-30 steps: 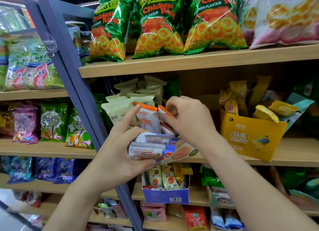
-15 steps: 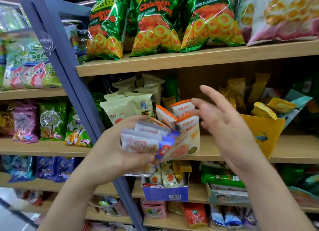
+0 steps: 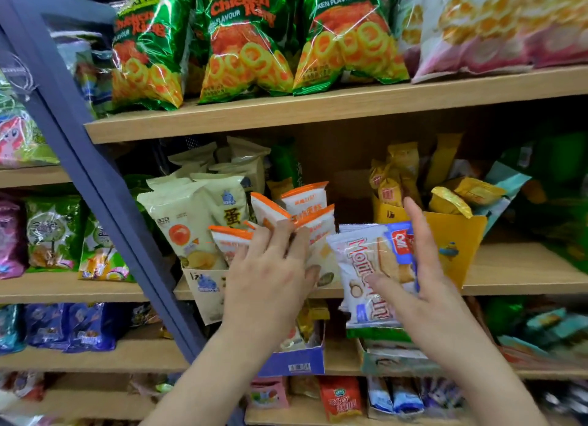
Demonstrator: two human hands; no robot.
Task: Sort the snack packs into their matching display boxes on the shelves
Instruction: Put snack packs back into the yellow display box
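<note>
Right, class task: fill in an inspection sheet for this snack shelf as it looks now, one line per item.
Surface: wooden shelf, stocked, front edge bare at right.
Job's things: orange-topped packs upright beside cream packs; white-and-blue packs in hand; yellow display box holds yellow packs.
Clutter: green Chicken Ring bags on the shelf above.
Hands: left hand, fingers straight, touches the orange-topped packs; right hand pinches the white-and-blue packs between thumb and fingers.
Cables: nothing seen.
Surroundings: blue shelf post at left; stocked shelves beyond and below.
</note>
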